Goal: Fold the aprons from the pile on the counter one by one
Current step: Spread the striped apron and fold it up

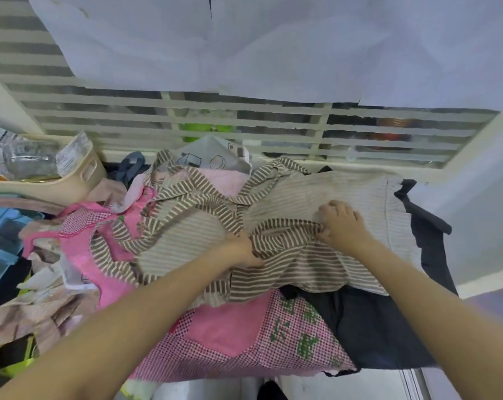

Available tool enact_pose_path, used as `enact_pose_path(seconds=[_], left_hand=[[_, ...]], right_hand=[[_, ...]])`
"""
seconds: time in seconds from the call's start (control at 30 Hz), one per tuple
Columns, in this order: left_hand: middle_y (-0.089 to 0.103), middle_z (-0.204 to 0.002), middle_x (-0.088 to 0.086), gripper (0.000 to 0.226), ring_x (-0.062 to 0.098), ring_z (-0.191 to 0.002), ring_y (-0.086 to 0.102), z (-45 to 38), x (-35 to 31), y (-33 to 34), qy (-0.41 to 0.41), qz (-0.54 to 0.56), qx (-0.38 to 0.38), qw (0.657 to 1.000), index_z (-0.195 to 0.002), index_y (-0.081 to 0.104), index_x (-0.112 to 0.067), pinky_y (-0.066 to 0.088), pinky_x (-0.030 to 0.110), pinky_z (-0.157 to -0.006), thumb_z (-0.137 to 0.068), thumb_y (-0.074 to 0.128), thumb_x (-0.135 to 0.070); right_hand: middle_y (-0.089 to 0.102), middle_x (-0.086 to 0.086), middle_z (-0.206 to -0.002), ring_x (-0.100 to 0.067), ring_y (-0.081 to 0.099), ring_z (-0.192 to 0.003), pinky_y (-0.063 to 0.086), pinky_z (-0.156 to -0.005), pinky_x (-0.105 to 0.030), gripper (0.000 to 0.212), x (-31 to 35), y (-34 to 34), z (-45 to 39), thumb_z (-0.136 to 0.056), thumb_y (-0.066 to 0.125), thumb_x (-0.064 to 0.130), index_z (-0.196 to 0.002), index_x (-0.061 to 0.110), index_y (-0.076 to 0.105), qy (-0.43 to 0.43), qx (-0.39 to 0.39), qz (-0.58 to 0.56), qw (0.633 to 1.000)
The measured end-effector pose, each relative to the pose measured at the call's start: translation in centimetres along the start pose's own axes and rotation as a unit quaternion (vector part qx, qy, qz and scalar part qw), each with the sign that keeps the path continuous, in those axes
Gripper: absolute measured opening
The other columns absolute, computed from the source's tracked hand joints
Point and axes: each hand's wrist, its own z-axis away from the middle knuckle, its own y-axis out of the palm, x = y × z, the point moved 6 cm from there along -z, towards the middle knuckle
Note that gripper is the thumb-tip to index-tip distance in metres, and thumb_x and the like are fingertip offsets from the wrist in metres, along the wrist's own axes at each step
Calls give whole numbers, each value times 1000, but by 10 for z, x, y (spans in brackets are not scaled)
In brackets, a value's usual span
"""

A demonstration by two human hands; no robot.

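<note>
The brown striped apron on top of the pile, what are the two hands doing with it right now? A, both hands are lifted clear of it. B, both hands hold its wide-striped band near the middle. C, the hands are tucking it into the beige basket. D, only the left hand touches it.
B: the left hand and right hand both pinch the wide-striped band of the brown striped apron near its middle.

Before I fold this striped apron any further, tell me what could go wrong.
1. The striped apron lies on a black apron and a pink checked one, so a fold could drag them along.
2. Both your left hand and right hand pinch the bunched strap in the middle, so the loose edges may crease.
3. Its long straps trail left into the pile and could snag.
</note>
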Motion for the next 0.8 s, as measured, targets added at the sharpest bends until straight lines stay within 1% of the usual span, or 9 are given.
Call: enact_pose_path(seconds=[0.1,0.2,0.3,0.37,0.47,0.57,0.7,0.77,0.8], left_hand=[[54,-131,15,58,28,-118,54,-1,3,7,0,57,64,996,-137,44,-7,43,33,-96,-90,58,-38],[67,-99,10,42,19,-79,64,3,6,13,-33,193,147,970,-124,53,0,54,26,-66,-90,63,-23],[67,-89,8,16,15,-70,60,-1,8,7,-42,244,103,963,-103,60,-3,51,24,-66,-93,56,-14],[62,-76,5,12,15,-65,57,2,3,5,-51,328,52,942,-90,60,-5,48,25,-64,-94,50,-11],[66,-100,12,27,26,-88,62,8,-1,1,-63,490,-48,868,-117,56,-1,50,32,-80,-97,43,-14],[52,-133,18,37,32,-121,49,13,-1,-13,-78,362,-182,911,-132,47,-1,38,34,-98,-101,33,-15],[54,-123,29,32,40,-116,51,10,4,-7,-132,156,-262,943,-121,47,6,38,41,-94,-100,31,-11],[56,-122,27,35,40,-115,52,11,1,7,-165,100,-262,946,-129,38,6,39,42,-95,-99,32,-10],[56,-121,26,37,40,-114,53,11,0,11,-173,59,-265,947,-133,34,6,39,42,-94,-99,31,-9]], right_hand=[[11,-15,-155,-33,17,-141,18,-112,-43,90,-32,4,23,-83,63,53,-148,10,18,72,-14,-90,993],[16,-20,-153,-36,22,-139,24,-112,-44,88,-61,19,39,-87,58,51,-148,2,17,153,68,-146,975],[27,-20,-150,-34,32,-136,32,-109,-39,71,-70,42,49,-95,51,39,-146,-1,21,171,204,-118,957],[35,-18,-147,-32,38,-133,37,-105,-36,58,-75,51,52,-98,48,30,-143,0,30,158,243,-101,952],[36,-14,-148,-30,37,-133,37,-106,-36,51,-77,54,45,-97,44,23,-145,10,32,115,243,-68,961],[20,-14,-155,-34,24,-140,29,-111,-41,63,-83,66,34,-95,43,24,-151,26,14,104,258,-74,958],[0,-21,-156,-46,10,-140,15,-113,-58,99,-118,92,39,-84,56,54,-150,20,-8,200,259,-102,939],[8,-22,-154,-44,19,-137,22,-111,-56,100,-131,104,46,-82,59,55,-149,12,-1,213,240,-114,940],[20,-22,-151,-41,30,-132,30,-108,-52,86,-127,107,47,-86,58,47,-147,8,11,191,208,-130,951]])
